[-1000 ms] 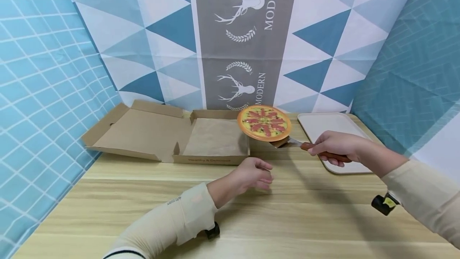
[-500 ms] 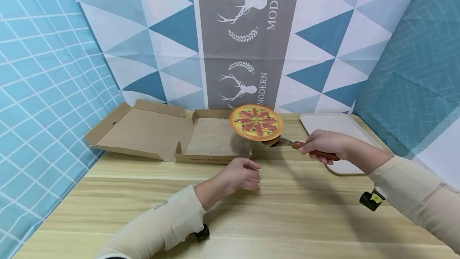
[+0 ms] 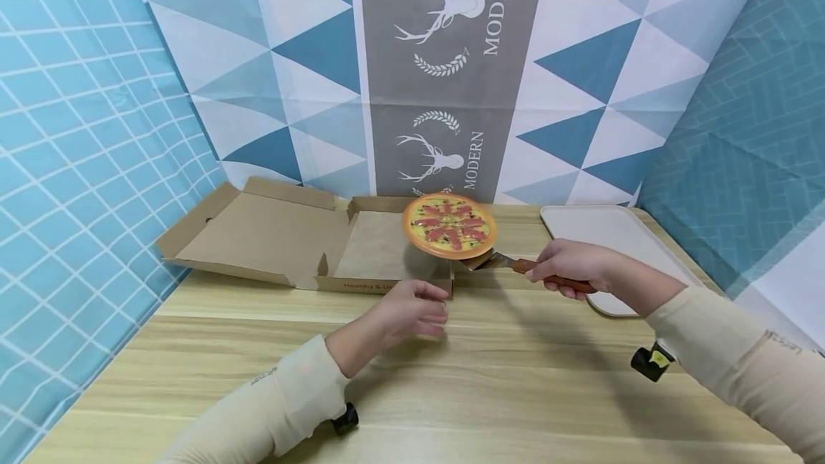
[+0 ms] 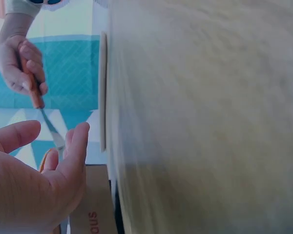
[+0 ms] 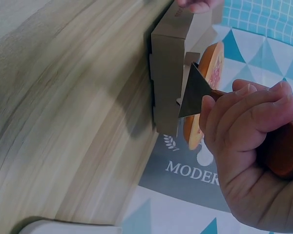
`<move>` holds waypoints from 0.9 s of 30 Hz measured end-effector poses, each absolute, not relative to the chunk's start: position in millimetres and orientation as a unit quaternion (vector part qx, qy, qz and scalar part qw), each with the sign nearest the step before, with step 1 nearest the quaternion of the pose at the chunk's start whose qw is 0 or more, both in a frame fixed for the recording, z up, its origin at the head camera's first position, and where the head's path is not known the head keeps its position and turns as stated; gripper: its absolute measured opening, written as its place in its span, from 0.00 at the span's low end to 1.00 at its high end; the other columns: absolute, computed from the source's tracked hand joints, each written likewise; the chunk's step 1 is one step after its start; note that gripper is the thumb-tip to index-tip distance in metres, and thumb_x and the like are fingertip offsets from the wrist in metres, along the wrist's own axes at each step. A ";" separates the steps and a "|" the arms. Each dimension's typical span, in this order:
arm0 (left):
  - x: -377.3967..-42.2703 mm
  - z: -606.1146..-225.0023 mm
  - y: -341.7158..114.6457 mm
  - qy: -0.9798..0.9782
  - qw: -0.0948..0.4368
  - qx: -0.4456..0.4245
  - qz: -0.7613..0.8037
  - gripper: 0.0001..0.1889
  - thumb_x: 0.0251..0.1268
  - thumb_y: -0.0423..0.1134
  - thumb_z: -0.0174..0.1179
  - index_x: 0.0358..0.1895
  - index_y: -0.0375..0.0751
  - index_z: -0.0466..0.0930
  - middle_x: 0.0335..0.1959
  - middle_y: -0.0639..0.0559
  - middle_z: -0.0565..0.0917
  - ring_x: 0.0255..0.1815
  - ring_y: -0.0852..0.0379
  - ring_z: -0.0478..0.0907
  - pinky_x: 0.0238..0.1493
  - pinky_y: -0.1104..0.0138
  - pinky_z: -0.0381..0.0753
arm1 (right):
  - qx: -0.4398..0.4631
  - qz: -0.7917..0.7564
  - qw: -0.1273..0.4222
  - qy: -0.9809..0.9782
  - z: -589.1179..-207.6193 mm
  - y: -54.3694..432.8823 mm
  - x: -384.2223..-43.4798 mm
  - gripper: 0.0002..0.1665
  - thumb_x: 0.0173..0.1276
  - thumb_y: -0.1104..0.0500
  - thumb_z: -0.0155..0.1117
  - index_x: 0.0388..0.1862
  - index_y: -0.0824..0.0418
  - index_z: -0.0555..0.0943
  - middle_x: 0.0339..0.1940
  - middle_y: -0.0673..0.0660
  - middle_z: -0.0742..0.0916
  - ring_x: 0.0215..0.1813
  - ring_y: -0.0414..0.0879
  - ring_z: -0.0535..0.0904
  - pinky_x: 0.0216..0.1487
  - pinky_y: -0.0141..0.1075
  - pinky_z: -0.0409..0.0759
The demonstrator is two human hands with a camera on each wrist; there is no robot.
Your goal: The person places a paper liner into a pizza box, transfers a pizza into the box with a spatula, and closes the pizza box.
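Note:
A round pizza (image 3: 450, 225) with red toppings rests on the metal blade of a pizza server (image 3: 520, 263), raised above the table. My right hand (image 3: 573, 267) grips the server's brown wooden handle; the right wrist view shows the fingers curled round the handle (image 5: 283, 151) and the blade (image 5: 195, 92) under the pizza's edge. The pizza overlaps the right side of an open cardboard pizza box (image 3: 380, 283), whose lid lies folded back to the left. In front of the box, my left hand (image 3: 409, 312) hovers with relaxed fingers, holding nothing.
A white rectangular tray (image 3: 619, 235) lies at the back right, partly behind my right hand and forearm. Brown paper (image 3: 370, 245) lines the box. Patterned cloth walls (image 3: 445, 92) enclose the back and sides of the wooden table (image 3: 503, 392).
My right hand has moved left with the server and pizza, bringing the pizza further over the box. My left hand has also shifted left.

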State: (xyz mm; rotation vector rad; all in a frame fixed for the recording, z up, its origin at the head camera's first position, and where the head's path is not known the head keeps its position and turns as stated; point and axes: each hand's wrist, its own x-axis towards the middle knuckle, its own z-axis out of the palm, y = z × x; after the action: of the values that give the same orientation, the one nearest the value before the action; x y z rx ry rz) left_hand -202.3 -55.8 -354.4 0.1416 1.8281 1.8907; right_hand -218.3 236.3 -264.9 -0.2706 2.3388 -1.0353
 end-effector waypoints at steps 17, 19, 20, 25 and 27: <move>-206.6 -347.8 -91.5 0.674 0.207 0.032 0.708 0.20 0.66 0.24 0.57 0.60 0.22 0.68 0.58 0.28 0.71 0.57 0.34 0.74 0.51 0.55 0.81 | -0.118 -0.383 0.281 0.872 -273.0 217.5 -226.9 0.14 0.71 0.56 0.59 0.29 0.65 0.79 0.15 0.52 0.73 0.13 0.40 0.66 0.16 0.31 0.67; -206.6 -348.4 -95.5 0.675 0.206 0.033 0.708 0.20 0.66 0.24 0.56 0.60 0.22 0.68 0.58 0.28 0.70 0.57 0.34 0.73 0.52 0.55 0.81 | -0.116 -0.385 0.282 0.871 -273.9 216.2 -227.6 0.14 0.71 0.57 0.59 0.29 0.65 0.79 0.15 0.52 0.73 0.13 0.40 0.66 0.16 0.31 0.68; -206.7 -348.7 -97.4 0.675 0.206 0.035 0.707 0.20 0.66 0.24 0.56 0.60 0.21 0.68 0.59 0.28 0.70 0.57 0.34 0.73 0.52 0.54 0.81 | -0.116 -0.387 0.282 0.870 -274.2 215.5 -227.9 0.14 0.72 0.57 0.59 0.30 0.65 0.79 0.15 0.52 0.73 0.13 0.40 0.66 0.16 0.31 0.68; -207.2 -349.1 -107.4 0.681 0.203 0.036 0.703 0.20 0.66 0.24 0.57 0.59 0.22 0.68 0.58 0.29 0.70 0.56 0.36 0.73 0.53 0.54 0.80 | -0.117 -0.384 0.279 0.873 -274.1 212.0 -228.7 0.14 0.72 0.57 0.59 0.30 0.66 0.80 0.15 0.52 0.73 0.13 0.40 0.66 0.16 0.31 0.67; -207.4 -348.8 -111.6 0.683 0.198 0.035 0.703 0.20 0.65 0.25 0.57 0.59 0.22 0.69 0.57 0.30 0.70 0.56 0.36 0.73 0.53 0.54 0.81 | -0.118 -0.382 0.278 0.873 -273.8 210.5 -229.0 0.14 0.72 0.57 0.59 0.30 0.66 0.80 0.15 0.52 0.73 0.13 0.40 0.65 0.16 0.31 0.67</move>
State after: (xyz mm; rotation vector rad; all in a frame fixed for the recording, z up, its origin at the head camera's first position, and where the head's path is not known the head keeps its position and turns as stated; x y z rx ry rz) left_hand -207.4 -111.6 -348.8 0.0981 1.9104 1.9664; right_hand -229.0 210.5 -273.8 -0.3166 2.3447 -1.0260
